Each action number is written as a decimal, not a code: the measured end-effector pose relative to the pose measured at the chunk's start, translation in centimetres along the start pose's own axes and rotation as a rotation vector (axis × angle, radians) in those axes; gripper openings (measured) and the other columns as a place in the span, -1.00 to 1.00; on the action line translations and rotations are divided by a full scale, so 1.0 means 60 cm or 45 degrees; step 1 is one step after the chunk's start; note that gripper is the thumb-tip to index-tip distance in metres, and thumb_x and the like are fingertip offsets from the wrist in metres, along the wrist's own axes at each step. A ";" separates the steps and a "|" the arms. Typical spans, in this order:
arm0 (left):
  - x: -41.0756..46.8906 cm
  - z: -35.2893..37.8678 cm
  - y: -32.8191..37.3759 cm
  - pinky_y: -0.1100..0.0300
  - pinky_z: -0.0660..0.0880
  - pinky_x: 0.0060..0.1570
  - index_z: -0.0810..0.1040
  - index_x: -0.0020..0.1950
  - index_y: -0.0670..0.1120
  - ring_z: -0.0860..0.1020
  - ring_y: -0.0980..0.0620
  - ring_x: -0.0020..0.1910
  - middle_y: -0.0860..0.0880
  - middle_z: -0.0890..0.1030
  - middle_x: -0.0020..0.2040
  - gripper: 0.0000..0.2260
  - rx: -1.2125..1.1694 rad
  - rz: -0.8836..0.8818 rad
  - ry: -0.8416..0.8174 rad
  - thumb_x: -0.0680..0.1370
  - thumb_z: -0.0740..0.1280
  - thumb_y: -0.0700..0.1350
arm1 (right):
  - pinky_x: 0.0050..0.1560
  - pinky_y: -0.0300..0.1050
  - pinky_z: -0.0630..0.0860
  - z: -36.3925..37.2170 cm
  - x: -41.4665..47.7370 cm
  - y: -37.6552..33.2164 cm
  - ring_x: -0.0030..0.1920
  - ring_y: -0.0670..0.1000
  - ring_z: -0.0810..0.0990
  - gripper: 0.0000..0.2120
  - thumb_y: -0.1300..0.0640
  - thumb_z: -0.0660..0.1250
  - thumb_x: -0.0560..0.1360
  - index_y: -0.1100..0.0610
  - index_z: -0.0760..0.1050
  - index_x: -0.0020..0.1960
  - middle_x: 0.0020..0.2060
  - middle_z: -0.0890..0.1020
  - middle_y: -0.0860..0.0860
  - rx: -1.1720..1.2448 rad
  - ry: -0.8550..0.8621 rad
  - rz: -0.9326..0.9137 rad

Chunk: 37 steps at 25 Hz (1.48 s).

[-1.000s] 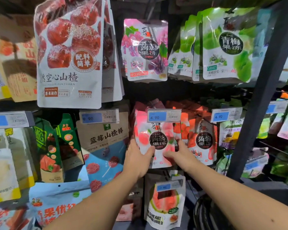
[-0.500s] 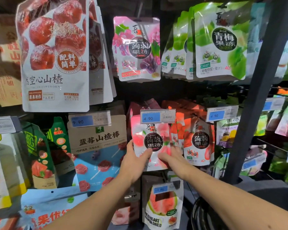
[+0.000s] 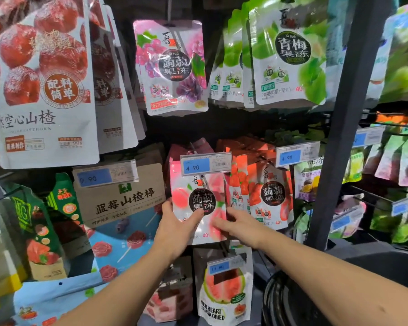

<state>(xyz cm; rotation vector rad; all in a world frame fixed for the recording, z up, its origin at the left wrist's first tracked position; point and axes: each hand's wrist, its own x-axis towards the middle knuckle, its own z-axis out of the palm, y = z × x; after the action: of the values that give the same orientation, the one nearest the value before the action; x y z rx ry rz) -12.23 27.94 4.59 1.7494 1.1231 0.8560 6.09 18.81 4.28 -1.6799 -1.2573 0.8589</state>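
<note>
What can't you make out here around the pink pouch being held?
All in the head view.
Pink pouch lower left corner: hidden by the left hand.
Its top: largely behind the price tag.
Right hand: blur hides whether it pinches or only touches.
Hawthorn bag top: cut by the upper edge.

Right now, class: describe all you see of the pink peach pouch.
The pink peach pouch is glossy plastic with a round black label in white characters. It hangs upright, its top behind a 4.90 price tag. The left hand grips its left edge, thumb in front; the right hand touches its lower right.
</note>
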 end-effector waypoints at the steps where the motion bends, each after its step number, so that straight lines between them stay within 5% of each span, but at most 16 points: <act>1: 0.000 0.001 -0.001 -0.12 0.56 0.25 0.27 0.41 0.11 0.65 -0.03 0.13 0.05 0.63 0.20 -0.23 0.004 0.008 0.023 0.34 0.48 0.38 | 0.41 -0.02 0.43 -0.007 0.005 -0.001 0.24 -0.10 0.58 -0.33 -0.49 0.32 0.41 -0.05 0.53 0.30 0.23 0.62 -0.16 0.040 0.000 0.048; 5: 0.005 0.015 -0.006 -0.19 0.62 0.18 0.24 0.39 0.30 0.67 -0.17 0.16 -0.08 0.67 0.19 -0.25 -0.089 -0.062 0.042 0.32 0.54 0.33 | 0.29 0.00 0.38 -0.019 0.038 -0.019 0.26 0.05 0.46 -0.65 -0.09 0.03 0.70 0.00 0.49 0.30 0.20 0.51 -0.06 0.007 0.290 0.051; 10: 0.002 0.024 0.021 0.28 0.55 -0.37 0.31 0.39 -0.03 0.64 0.06 -0.12 -0.02 0.60 0.09 -0.49 -0.240 -0.024 0.072 0.56 0.45 0.09 | 0.17 0.00 0.47 -0.006 0.098 -0.025 0.21 0.13 0.57 -0.70 0.04 0.01 0.65 -0.04 0.52 0.11 0.17 0.62 0.04 0.229 0.451 0.082; 13: 0.017 0.018 0.032 0.22 0.48 -0.21 0.41 0.23 -0.11 0.60 0.10 -0.03 -0.05 0.61 0.09 -0.63 -0.284 0.003 0.106 0.58 0.43 0.05 | 0.32 0.07 0.45 -0.005 0.113 -0.029 0.27 0.15 0.56 -0.56 -0.10 -0.03 0.66 0.01 0.55 0.27 0.21 0.62 0.03 0.202 0.453 0.038; 16: 0.026 0.013 0.040 0.21 0.56 -0.19 0.61 0.12 -0.16 0.72 0.01 -0.10 -0.12 0.75 -0.02 -0.76 -0.267 0.079 0.045 0.58 0.41 -0.02 | 0.05 -0.05 0.48 -0.002 0.125 -0.012 0.05 0.12 0.59 -0.35 -0.31 -0.11 0.66 0.07 0.61 0.17 0.04 0.66 0.02 0.187 0.471 0.154; 19: 0.024 0.005 0.048 0.19 0.59 -0.18 0.69 0.06 -0.10 0.75 0.00 -0.13 -0.05 0.77 -0.12 -0.87 -0.221 0.144 0.001 0.64 0.37 -0.09 | 0.16 0.05 0.57 0.006 0.141 0.016 0.07 0.08 0.64 -0.62 -0.04 0.10 0.57 -0.02 0.65 0.15 0.08 0.69 0.01 0.209 0.487 0.134; 22: 0.027 -0.005 0.045 0.07 0.58 -0.09 0.71 0.04 -0.07 0.75 -0.04 -0.14 -0.05 0.77 -0.15 -0.80 -0.175 0.146 -0.054 0.64 0.37 0.03 | -0.06 -0.09 0.60 -0.001 0.142 0.030 -0.03 0.11 0.68 -0.63 0.22 0.22 0.45 -0.08 0.61 0.15 0.02 0.71 0.00 0.232 0.474 0.164; 24: 0.028 -0.008 0.045 0.11 0.56 -0.19 0.72 0.02 -0.06 0.74 -0.02 -0.23 -0.06 0.77 -0.18 -0.72 -0.159 0.112 -0.067 0.63 0.36 0.12 | -0.23 -0.06 0.60 -0.007 0.147 0.032 -0.20 0.14 0.66 -0.66 0.25 0.27 0.44 -0.04 0.66 0.10 -0.08 0.72 0.06 0.200 0.531 0.223; 27: 0.029 -0.009 0.047 0.24 0.52 -0.29 0.71 0.05 -0.05 0.74 0.04 -0.23 -0.04 0.77 -0.17 -0.73 -0.190 0.130 -0.090 0.63 0.34 0.11 | -0.14 0.04 0.65 -0.012 0.154 0.035 -0.20 0.18 0.66 -0.75 0.29 0.29 0.44 0.06 0.71 -0.10 -0.16 0.72 0.08 0.162 0.672 0.264; 32: 0.029 -0.004 0.043 0.15 0.57 -0.15 0.69 0.11 -0.07 0.75 0.00 -0.13 -0.04 0.77 -0.12 -0.75 -0.188 0.167 -0.097 0.65 0.33 0.07 | -0.04 -0.19 0.45 -0.026 0.153 0.040 -0.06 0.02 0.51 -0.79 0.31 0.30 0.54 0.17 0.67 0.08 -0.07 0.60 0.02 -0.011 0.529 0.215; 35: 0.028 0.001 0.040 0.31 0.52 -0.35 0.68 0.08 -0.14 0.71 0.07 -0.31 -0.04 0.75 -0.23 -0.75 -0.190 0.186 -0.086 0.67 0.31 0.00 | 0.04 -0.03 0.60 -0.011 0.148 0.051 -0.12 0.05 0.56 -0.83 0.27 0.34 0.49 0.07 0.68 -0.09 -0.13 0.65 0.05 0.088 0.478 0.149; 37: 0.032 0.000 0.038 0.36 0.46 -0.44 0.67 0.06 -0.16 0.65 0.14 -0.42 -0.02 0.72 -0.30 -0.73 -0.178 0.168 -0.068 0.67 0.31 0.02 | -0.15 0.05 0.69 -0.003 0.144 0.060 -0.26 0.05 0.62 -0.73 0.34 0.33 0.47 0.04 0.71 -0.19 -0.23 0.71 0.07 0.281 0.510 0.114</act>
<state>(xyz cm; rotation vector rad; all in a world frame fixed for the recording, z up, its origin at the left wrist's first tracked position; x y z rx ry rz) -10.81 29.22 6.86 1.7334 0.8996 0.9392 9.89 26.62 0.79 -1.6362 -0.7922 0.6443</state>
